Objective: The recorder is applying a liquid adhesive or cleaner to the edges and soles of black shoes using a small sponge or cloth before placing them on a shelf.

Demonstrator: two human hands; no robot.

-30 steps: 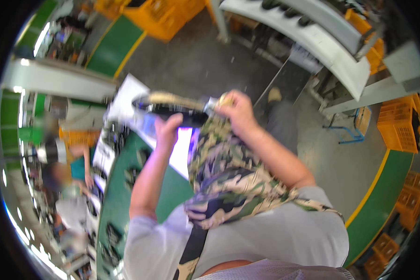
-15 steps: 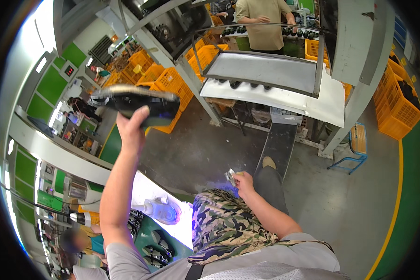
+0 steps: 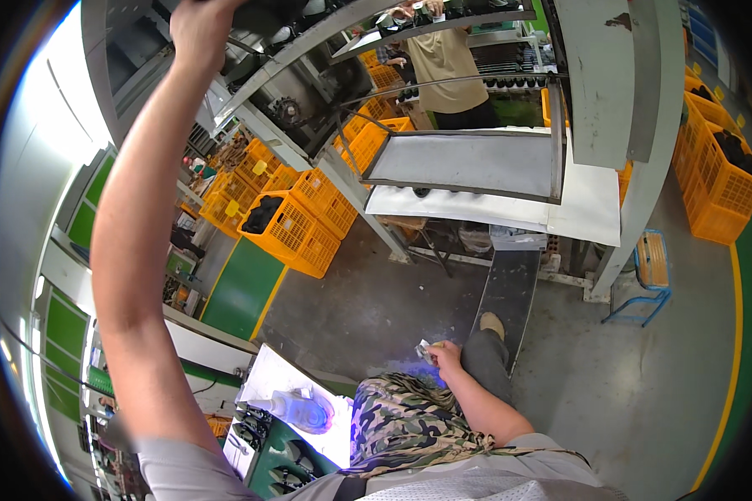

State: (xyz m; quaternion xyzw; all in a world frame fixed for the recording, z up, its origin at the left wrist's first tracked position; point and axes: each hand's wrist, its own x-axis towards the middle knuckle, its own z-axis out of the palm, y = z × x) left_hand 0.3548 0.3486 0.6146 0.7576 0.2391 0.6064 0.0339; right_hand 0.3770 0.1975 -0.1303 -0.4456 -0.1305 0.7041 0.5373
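My left hand (image 3: 202, 29) is raised high at the upper edge, beside the metal rack, its fingertips partly cut off. Against its fingers lies a dark shape, the black shoe (image 3: 269, 13), mostly out of view. Low in front of my camouflage apron (image 3: 401, 417), my right hand (image 3: 447, 357) is closed around a small silvery-white thing (image 3: 426, 351) whose kind I cannot make out. To the left of the apron, a clear plastic bottle (image 3: 297, 409) lies on a brightly lit white board (image 3: 334, 440).
Black shoes (image 3: 297, 457) rest on a green surface at lower left. Orange crates (image 3: 297, 238) stand beyond the rack post. Ahead are a white-covered shelf (image 3: 585, 196) and a dark ramp (image 3: 510, 292) under my foot. A blue-framed stool (image 3: 653, 267) stands right; another person (image 3: 451, 71) works behind.
My left hand has gone up and away with the black shoe, to the rack at the top edge. My right hand still holds the small thing. The view has shifted slightly.
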